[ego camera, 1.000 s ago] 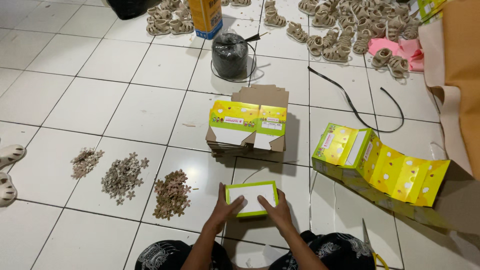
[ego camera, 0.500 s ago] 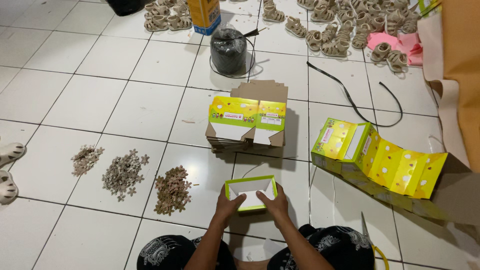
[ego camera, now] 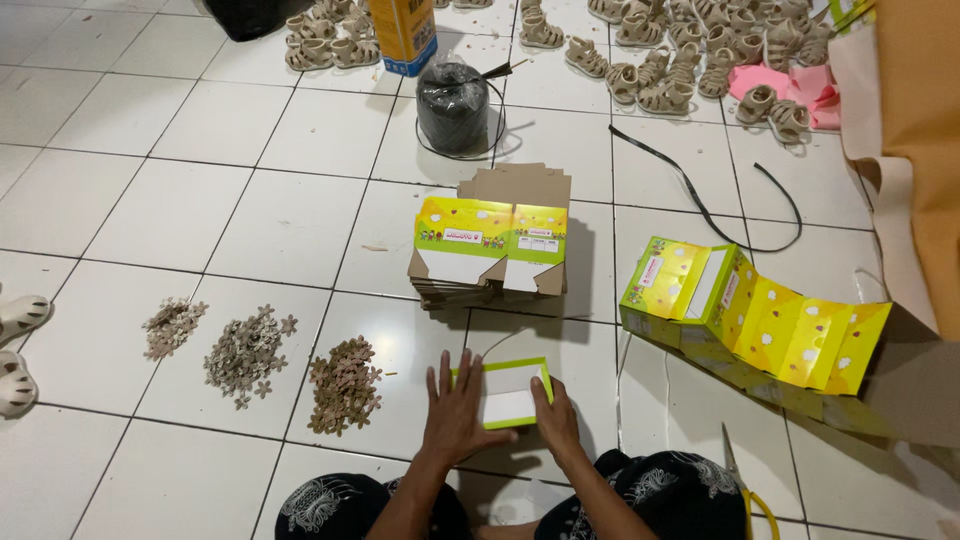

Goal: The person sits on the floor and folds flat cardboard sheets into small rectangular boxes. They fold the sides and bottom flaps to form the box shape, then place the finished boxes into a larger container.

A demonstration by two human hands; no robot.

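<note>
Fingers [ego camera: 452,372] of both hands | flank small box [ego camera: 508,394] | touching its sides

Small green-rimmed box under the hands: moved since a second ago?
No. The small green-rimmed box sits on the same floor tile, just below the stack of flat cartons, as before. Left hand and right hand press its sides.
</note>
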